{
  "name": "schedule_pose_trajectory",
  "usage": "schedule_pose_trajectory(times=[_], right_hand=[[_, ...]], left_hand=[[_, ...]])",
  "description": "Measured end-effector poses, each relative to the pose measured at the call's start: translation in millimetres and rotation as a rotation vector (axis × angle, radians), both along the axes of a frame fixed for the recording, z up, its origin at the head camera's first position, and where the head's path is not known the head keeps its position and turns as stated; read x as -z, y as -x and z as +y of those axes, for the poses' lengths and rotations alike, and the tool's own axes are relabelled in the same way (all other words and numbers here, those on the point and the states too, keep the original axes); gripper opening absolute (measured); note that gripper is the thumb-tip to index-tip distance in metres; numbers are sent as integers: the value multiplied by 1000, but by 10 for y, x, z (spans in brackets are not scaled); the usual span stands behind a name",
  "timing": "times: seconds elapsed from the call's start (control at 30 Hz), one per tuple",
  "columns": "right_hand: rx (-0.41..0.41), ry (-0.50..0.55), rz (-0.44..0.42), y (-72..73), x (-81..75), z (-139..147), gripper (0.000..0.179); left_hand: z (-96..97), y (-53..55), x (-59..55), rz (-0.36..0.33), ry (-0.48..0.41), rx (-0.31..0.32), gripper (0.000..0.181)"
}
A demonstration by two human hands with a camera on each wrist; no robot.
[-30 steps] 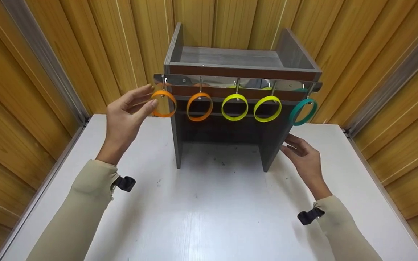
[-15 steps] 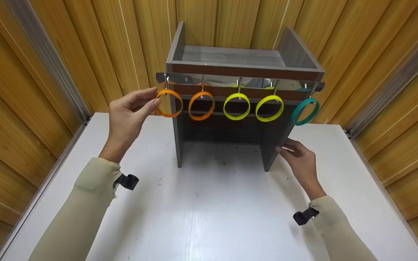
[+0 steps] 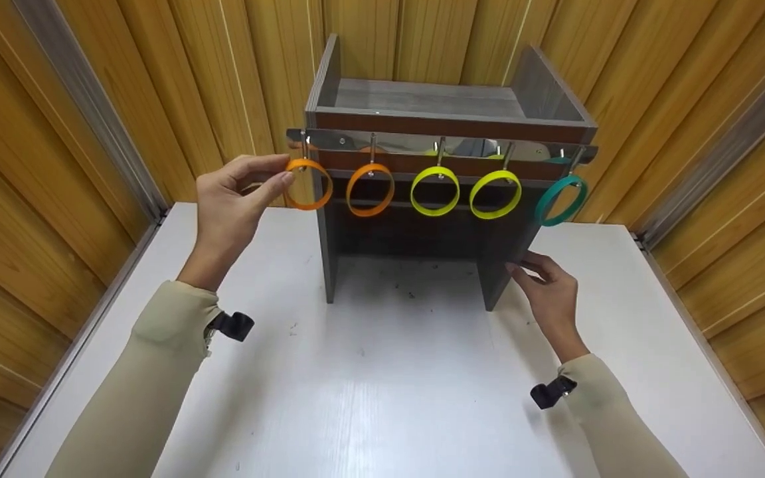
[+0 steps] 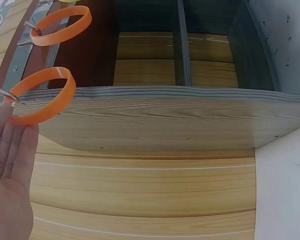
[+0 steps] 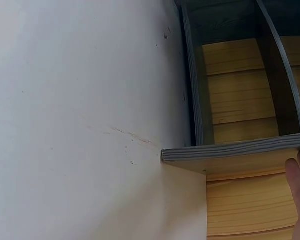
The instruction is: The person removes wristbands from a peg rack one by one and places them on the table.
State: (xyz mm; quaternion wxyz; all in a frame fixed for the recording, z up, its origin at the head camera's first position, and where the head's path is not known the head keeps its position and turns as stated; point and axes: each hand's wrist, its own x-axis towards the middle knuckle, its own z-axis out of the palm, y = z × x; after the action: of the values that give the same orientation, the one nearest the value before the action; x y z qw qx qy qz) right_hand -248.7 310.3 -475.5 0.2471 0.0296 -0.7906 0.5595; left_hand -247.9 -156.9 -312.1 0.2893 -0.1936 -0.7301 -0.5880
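In the head view, my left hand (image 3: 233,206) pinches the left edge of the leftmost orange ring (image 3: 309,207) between thumb and fingertips. That ring hangs from the end hook of a shiny metal rail (image 3: 402,141). Along the same rail hang a second orange ring (image 3: 370,212), two yellow rings (image 3: 435,212) and a teal ring (image 3: 545,216). The rail is fixed across the front of a grey shelf unit (image 3: 329,259). My right hand (image 3: 550,299) is low at the unit's right side panel, its thumb tip at the panel's outer face; the other fingertips are partly hidden.
The shelf unit stands on a white table (image 3: 369,398) with small dark marks. Wood-patterned walls (image 3: 243,79) enclose the back and both sides. Inside the unit, a dividing board (image 4: 182,55) shows in the left wrist view.
My left hand has gone from beside the leftmost orange ring to pinching it, and the ring has shifted slightly right. My right hand has moved left to the side panel.
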Motion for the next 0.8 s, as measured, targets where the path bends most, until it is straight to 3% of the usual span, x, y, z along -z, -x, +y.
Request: schedule_pose_trajectory(times=[0.37,0.8], right_hand=[[41,-11,16,13,36,-41,22],[63,-3,5,5,50,-57,21]], left_hand=[[44,-8,-126,52,-31,-1,22],[32,-161,-263,121,-49,11,21]])
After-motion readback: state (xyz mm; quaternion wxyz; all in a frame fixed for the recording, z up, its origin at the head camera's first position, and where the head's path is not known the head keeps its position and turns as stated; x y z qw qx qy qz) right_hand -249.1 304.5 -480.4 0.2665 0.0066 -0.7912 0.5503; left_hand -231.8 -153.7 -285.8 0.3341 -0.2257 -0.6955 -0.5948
